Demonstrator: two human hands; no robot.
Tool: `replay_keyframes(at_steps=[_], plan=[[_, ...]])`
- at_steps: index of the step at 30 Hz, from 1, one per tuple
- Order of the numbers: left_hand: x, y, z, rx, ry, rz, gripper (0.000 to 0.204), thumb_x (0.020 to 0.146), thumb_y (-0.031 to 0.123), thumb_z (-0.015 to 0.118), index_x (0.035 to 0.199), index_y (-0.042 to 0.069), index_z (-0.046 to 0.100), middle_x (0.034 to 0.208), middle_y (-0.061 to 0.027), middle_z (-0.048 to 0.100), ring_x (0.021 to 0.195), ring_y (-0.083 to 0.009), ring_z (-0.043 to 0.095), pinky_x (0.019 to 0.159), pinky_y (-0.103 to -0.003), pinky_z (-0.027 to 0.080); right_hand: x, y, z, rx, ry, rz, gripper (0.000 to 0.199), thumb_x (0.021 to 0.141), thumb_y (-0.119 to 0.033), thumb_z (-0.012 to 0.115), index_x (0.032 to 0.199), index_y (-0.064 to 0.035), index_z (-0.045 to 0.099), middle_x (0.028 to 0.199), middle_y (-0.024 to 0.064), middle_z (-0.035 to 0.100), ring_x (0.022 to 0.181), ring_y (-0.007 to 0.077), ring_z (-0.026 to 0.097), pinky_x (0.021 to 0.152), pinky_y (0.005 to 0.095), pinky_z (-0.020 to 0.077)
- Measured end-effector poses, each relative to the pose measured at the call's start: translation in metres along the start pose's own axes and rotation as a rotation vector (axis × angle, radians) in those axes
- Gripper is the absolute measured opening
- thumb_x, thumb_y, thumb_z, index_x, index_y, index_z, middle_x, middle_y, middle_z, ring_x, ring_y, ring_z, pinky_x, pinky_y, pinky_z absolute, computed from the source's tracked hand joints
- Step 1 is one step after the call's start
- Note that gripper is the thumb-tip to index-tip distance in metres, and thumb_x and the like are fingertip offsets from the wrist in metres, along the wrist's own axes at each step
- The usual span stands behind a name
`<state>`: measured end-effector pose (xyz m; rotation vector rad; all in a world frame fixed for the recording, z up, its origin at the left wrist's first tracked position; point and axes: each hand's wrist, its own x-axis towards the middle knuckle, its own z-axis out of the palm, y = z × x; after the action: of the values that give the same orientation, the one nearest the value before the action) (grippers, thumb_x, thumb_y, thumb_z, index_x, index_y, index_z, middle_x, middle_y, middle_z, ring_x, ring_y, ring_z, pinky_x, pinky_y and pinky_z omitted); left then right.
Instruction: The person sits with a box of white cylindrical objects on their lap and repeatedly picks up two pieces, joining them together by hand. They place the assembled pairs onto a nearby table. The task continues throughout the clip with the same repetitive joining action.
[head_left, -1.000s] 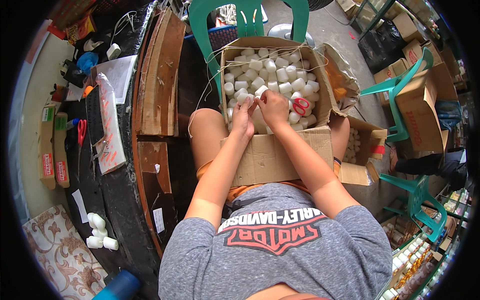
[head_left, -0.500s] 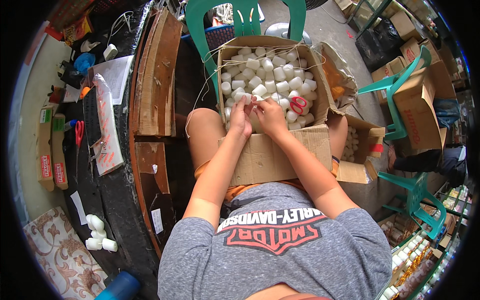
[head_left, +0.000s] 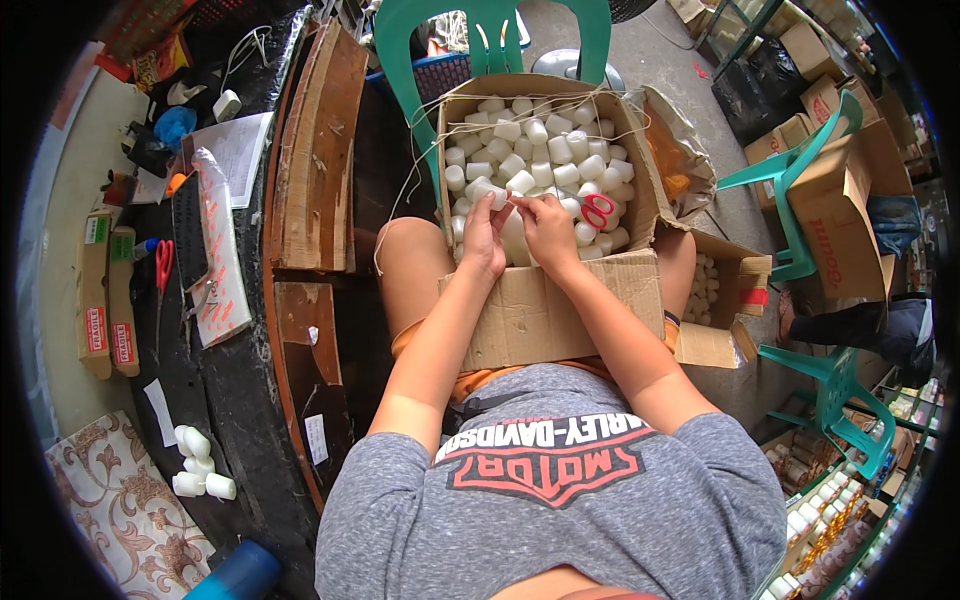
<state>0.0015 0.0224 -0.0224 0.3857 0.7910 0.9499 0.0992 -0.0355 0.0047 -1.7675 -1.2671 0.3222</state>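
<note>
A cardboard box (head_left: 560, 310) full of short white candles (head_left: 560, 150) stands between my knees. Over its near part, my left hand (head_left: 482, 240) grips one white candle (head_left: 497, 196) at the fingertips. Close against it on the right, my right hand (head_left: 549, 235) has its fingers pinched together at the candle's end; whatever sits between them is too small to make out. Red-handled scissors (head_left: 597, 210) rest on the candles just right of that hand. Long white strings (head_left: 545, 95) drape across the far side of the box.
A green plastic chair (head_left: 400, 60) stands behind the box. On the left, a black-topped table (head_left: 240, 450) carries several white candles (head_left: 200, 465), another pair of red scissors (head_left: 164, 262) and papers. A second carton (head_left: 740, 270), green chairs and a person's leg (head_left: 850, 325) are at right.
Both hands stay at almost the same spot over the box, with the left still on the candle. The right hand's fingers shift slightly; the view tilts a little.
</note>
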Motion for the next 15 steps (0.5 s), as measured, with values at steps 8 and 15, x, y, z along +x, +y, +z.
replay_keyframes(at_steps=[8,15], plan=[[-0.0035,0.0002,0.0041,0.044,-0.030,0.042,0.029,0.085,0.024,0.061,0.106,0.007,0.049,0.105,-0.0078,0.060,0.098,-0.0178,0.057,0.091,-0.031,0.043,0.0006,0.0028,0.0010,0.047,0.026,-0.020,0.012,0.083,-0.008,0.060,0.091,-0.0051,0.068,0.082,0.0151,0.059,0.071,0.0290,0.059,0.065,0.0358,0.0467],[-0.0025,-0.0035,0.0043,0.227,-0.023,0.162,0.037,0.086,0.025,0.061,0.112,0.005,0.045,0.107,-0.0071,0.057,0.099,-0.0158,0.053,0.089,-0.029,0.041,0.0041,0.0048,0.0025,0.110,0.063,0.016,0.011,0.084,-0.008,0.059,0.090,-0.0035,0.067,0.082,0.0139,0.059,0.070,0.0268,0.059,0.065,0.0341,0.0471]])
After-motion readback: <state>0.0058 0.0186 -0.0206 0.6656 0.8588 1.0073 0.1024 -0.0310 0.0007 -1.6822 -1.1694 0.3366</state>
